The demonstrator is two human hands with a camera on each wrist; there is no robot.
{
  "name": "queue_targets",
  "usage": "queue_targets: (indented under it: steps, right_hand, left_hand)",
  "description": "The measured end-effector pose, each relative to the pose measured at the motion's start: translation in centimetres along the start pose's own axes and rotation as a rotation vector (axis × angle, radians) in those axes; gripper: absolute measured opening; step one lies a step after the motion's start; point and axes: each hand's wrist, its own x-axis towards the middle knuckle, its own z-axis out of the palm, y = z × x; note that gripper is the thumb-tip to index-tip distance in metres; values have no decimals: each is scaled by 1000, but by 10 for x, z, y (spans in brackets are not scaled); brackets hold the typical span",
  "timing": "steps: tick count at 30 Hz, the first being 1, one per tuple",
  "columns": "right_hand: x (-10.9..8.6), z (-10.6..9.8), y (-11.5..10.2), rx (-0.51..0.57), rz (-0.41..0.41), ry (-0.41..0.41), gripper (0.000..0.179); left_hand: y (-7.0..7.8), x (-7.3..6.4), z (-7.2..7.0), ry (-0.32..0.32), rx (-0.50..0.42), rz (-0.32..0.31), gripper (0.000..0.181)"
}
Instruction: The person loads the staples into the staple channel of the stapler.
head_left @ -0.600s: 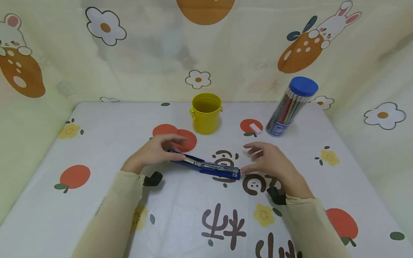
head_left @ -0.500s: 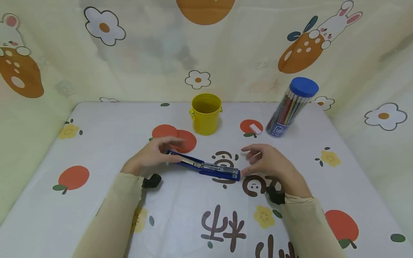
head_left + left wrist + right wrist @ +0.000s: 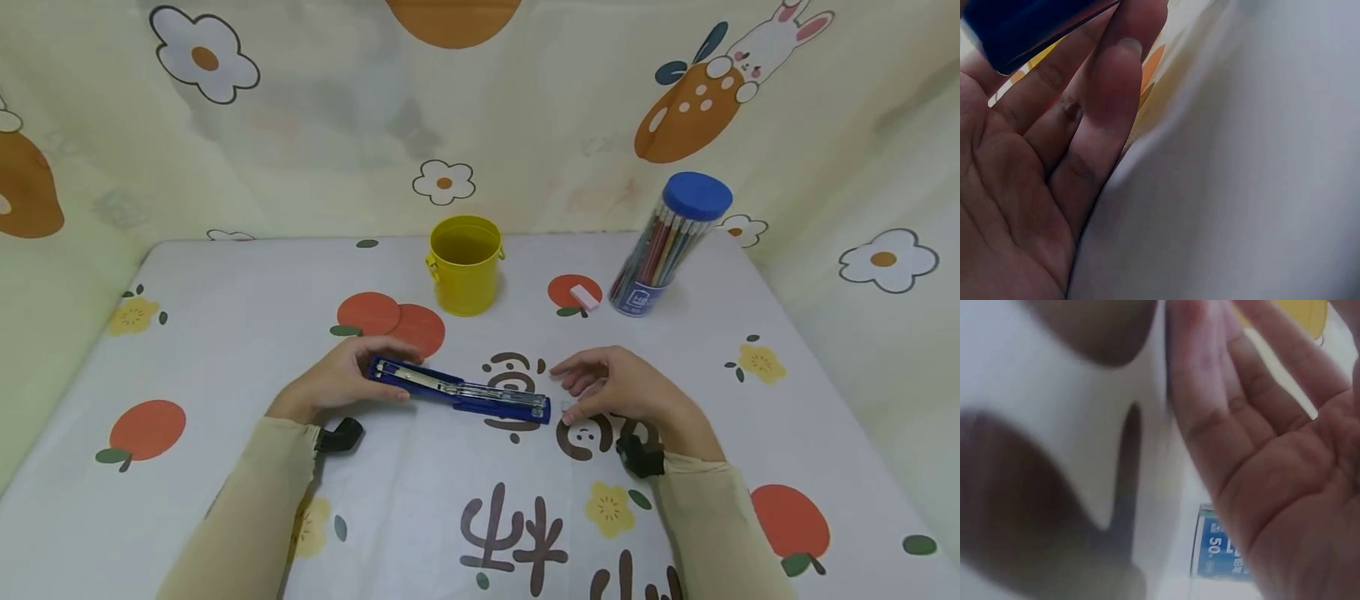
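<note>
A blue stapler [image 3: 461,392], unfolded nearly flat with its metal inner channel facing up, lies slantwise across the middle in the head view. My left hand [image 3: 341,379] grips its left end, thumb along the near side and fingers behind. In the left wrist view a blue end of the stapler [image 3: 1029,28] shows above the palm. My right hand [image 3: 626,387] hovers just off the stapler's right end, fingers loosely bent. By its thumb tip is a tiny pale, see-through piece [image 3: 566,407], too small to make out. The right wrist view shows this palm with fingers extended.
Behind the hands stands a yellow bucket [image 3: 465,279]. A blue-lidded jar of pencils [image 3: 663,250] is at the back right, with a small whitish eraser [image 3: 584,297] beside it. A patterned cloth [image 3: 405,517] covers the table, and a curtain hangs behind.
The head view has shifted slightly. My right thumb has drawn away from the stapler's right end, leaving a small gap. My left hand keeps its grip, and the stapler now shows more of its inside.
</note>
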Motion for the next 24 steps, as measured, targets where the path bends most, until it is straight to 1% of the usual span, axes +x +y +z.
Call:
queue_targets:
  steps: [8, 13, 17, 24]
  right_hand:
    - [1, -2, 8, -1, -32, -19, 44]
    - [1, -2, 5, -8, -57, -18, 40]
    - [1, 0, 1, -11, -37, -13, 37]
    - [-2, -2, -1, -66, -2, -8, 32]
  left_hand:
    - [2, -1, 1, 8, 33, -9, 48]
    - [2, -1, 1, 24, 51, -26, 47]
    - [2, -1, 1, 28, 53, -31, 46]
    - [3, 1, 2, 25, 65, -24, 44]
